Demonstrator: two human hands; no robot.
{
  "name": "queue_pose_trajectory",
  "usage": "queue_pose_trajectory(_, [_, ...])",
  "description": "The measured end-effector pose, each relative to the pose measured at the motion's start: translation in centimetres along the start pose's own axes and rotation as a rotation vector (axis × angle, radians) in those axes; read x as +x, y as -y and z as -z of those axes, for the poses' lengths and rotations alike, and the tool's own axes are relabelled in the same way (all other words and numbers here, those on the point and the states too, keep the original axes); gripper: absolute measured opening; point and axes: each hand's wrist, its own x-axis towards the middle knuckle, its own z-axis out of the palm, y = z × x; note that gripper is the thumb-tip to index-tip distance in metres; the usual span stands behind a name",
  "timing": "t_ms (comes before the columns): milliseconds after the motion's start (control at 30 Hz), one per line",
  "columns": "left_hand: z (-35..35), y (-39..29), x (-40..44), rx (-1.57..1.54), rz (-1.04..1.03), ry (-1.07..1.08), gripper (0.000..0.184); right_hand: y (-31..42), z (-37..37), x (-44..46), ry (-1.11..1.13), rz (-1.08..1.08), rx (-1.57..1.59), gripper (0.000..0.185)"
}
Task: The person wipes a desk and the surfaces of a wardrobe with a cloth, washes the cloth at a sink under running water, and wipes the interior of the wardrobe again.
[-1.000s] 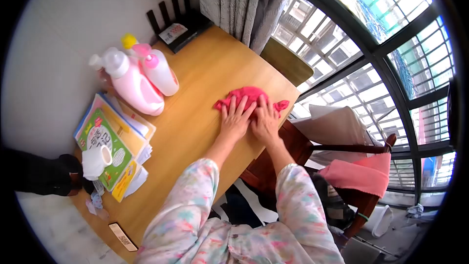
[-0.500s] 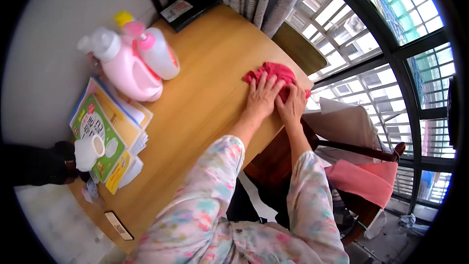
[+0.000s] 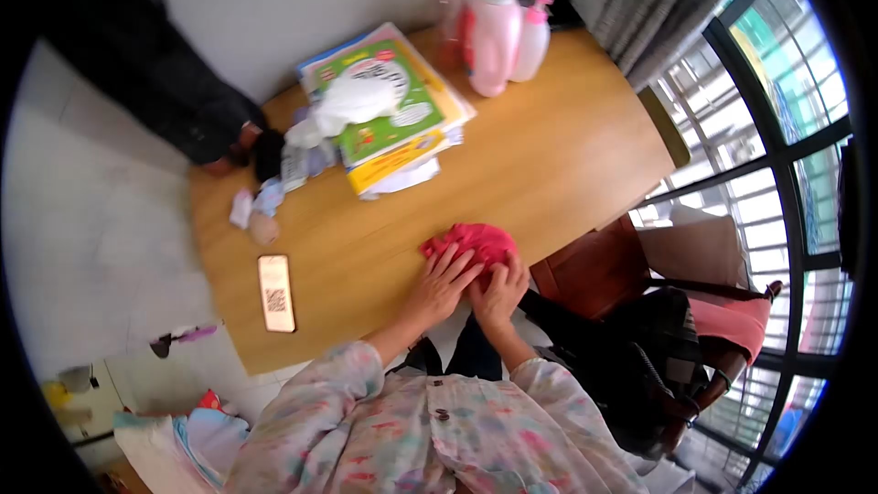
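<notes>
A: Quick one. Where's the red cloth?
B: On the wooden table, bunched up, by the near edge, in front of the person's body.

A: Hands?
B: Both on it. Left hand lies over the cloth's left part, fingers spread and fairly straight, so open, not clenched. Right hand sits just beside it, fingers bent over the cloth's near right side. Can't tell if that one grips or only presses; the palm's hidden.

A: How far along?
B: Looks mid-work, I'd say: cloth under both hands, not put aside. How much of the tabletop is done and how much is left, can't tell; no clear mark on the wood to go by.

A: What else is on the table?
B: Phone lying flat near the left end. Pile of books toward the wall, white tissue on top. Small crumpled bits left of the pile, too blurred to name. At the back, a pink bottle and a pump bottle upright, close together. Neither hand touches any of that.

A: Off the table?
B: Wooden chair beside it on the right, with a pink towel over its arm. Neither hand's on those either.
</notes>
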Motion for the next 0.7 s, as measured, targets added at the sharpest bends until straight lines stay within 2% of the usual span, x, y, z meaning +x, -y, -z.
queue_pose_trajectory(133, [3.7, 2.1, -11.9, 0.057, 0.186, -0.071, 0.052, 7.6, -1.4, -4.9, 0.204, 0.280, 0.057, 0.031])
queue_pose_trajectory(233, [5.6, 2.5, -16.6, 0.079, 0.344, -0.179, 0.052, 11.7, -2.7, -6.0, 0.320, 0.464, 0.110, 0.033])
queue_pose_trajectory(333, [6.1, 5.6, -16.1, 0.100, 0.474, -0.258, 0.053, 14.4, -5.4, -4.5, 0.362, 0.572, 0.107, 0.038])
queue_pose_trajectory(500, [8.3, 14.3, -11.2, 0.063, 0.578, -0.407, 0.056, 19.0, -12.9, 1.8, 0.246, 0.719, -0.107, 0.030])
queue_pose_trajectory(567, [9.6, 17.3, -9.4, 0.002, 0.609, -0.402, 0.056, 20.7, -15.2, 4.4, 0.291, 0.705, -0.157, 0.025])
queue_pose_trajectory(633, [10.3, 17.2, -8.6, -0.030, 0.665, -0.428, 0.054, 21.5, -15.9, 5.2, 0.303, 0.654, -0.144, 0.020])
queue_pose_trajectory(700, [10.5, 14.6, -9.5, -0.045, 0.620, -0.456, 0.048, 20.3, -14.7, 4.2, 0.310, 0.710, -0.071, 0.028])
